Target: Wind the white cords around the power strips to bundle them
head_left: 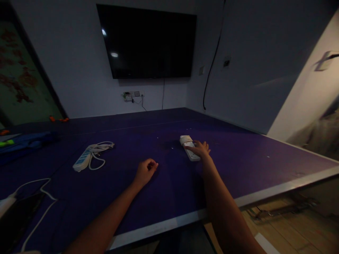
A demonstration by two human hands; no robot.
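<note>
A white power strip (194, 156) lies on the purple tabletop (169, 187), its white cord (186, 140) wound round the far end. My right hand (200, 149) is on this strip, with the thumb across its top and the other fingers along its right side. To the left, my left hand (147, 169) rests on the tabletop with fingers curled together and nothing visible in them. A second power strip (84, 159), white with a blue face, lies further left, its white cable (102, 148) loosely looped beside it.
A black flat device (22, 218) and a white cable (39, 225) lie at the near left. Blue cloth (31, 141) is behind them. A large screen (150, 42) hangs on the far wall. The table's pale edge (164, 225) runs along the front.
</note>
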